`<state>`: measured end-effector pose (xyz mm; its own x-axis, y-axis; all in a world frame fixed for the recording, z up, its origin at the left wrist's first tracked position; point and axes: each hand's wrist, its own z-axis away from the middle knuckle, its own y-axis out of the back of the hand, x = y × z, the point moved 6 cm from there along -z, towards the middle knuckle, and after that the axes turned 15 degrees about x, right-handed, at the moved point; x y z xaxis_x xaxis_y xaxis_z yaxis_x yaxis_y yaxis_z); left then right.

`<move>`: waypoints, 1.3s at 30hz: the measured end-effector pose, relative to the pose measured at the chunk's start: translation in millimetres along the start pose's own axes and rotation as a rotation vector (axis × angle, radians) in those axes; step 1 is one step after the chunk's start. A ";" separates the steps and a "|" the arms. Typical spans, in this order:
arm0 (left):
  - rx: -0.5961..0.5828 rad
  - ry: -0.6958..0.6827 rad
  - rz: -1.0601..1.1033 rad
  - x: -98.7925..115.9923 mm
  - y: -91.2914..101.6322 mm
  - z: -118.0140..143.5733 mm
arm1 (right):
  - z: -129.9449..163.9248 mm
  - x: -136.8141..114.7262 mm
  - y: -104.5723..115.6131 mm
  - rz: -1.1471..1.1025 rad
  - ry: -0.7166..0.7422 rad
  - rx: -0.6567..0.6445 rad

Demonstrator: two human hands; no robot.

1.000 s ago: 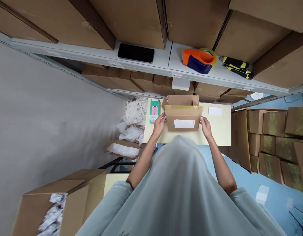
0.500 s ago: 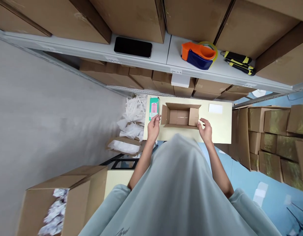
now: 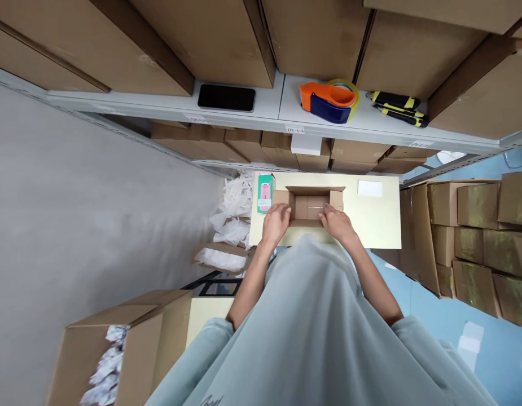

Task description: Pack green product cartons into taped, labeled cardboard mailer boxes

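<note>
An open cardboard box (image 3: 309, 206) stands on the cream tabletop in front of me, its flaps folded outward. At its near left corner my left hand (image 3: 276, 224) has its fingers bent over the edge of the side. My right hand (image 3: 337, 223) grips the near right corner, fingertips reaching just inside the opening. Inside the box I see only bare cardboard. A green box with a pink picture (image 3: 266, 193) stands beside the left flap, close to my left hand. To the right lies a white card (image 3: 369, 188).
A shelf above the table carries a black phone (image 3: 227, 98), an orange and blue tape dispenser (image 3: 330, 101), yellow-black cutters (image 3: 398, 108) and large cartons. Stacked cartons (image 3: 476, 237) stand at right. White packing paper (image 3: 237, 197) lies left; a carton of crumpled paper (image 3: 154, 344) is lower left.
Both hands have closed in on the cardboard box and now hold its near corners. Its side flaps lie further outward, the right one having swung out from over the opening.
</note>
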<state>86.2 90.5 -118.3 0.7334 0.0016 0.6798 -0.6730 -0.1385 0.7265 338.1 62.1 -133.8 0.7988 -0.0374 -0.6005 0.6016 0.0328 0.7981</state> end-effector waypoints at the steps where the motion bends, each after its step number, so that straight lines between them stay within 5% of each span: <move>1: -0.009 0.004 -0.008 -2.1 1.3 3.8 | 9.7 7.1 8.3 -0.013 0.002 0.049; 9: 0.013 0.073 -0.117 -7.5 -11.7 25.2 | 45.4 80.1 49.5 -0.064 -0.061 0.380; 19: 0.111 0.251 -0.178 -26.0 -45.6 24.9 | 31.9 135.8 7.6 -0.221 -0.333 0.295; 25: 0.160 0.381 -0.191 -36.9 -58.7 40.2 | 40.6 143.6 -2.2 -0.316 -0.424 0.416; 29: 0.130 0.449 -0.160 -49.6 -47.5 72.3 | 57.5 131.7 -9.8 -0.274 -0.426 0.446; 32: 0.193 0.463 -0.109 -69.1 -15.1 114.3 | 78.5 105.9 -10.6 -0.251 -0.341 0.519; 35: 0.313 0.561 -0.009 -108.8 31.2 179.2 | 108.8 52.9 -22.5 -0.327 -0.160 0.517; 39: 0.565 0.737 0.120 -181.7 95.7 294.1 | 166.9 -56.4 -66.0 -0.359 0.155 0.375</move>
<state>-83.4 -214.3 -201.9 0.2868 0.5566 0.7797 -0.4521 -0.6389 0.6224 251.6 -104.6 -144.5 0.5526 0.1681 -0.8163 0.8148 -0.3148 0.4868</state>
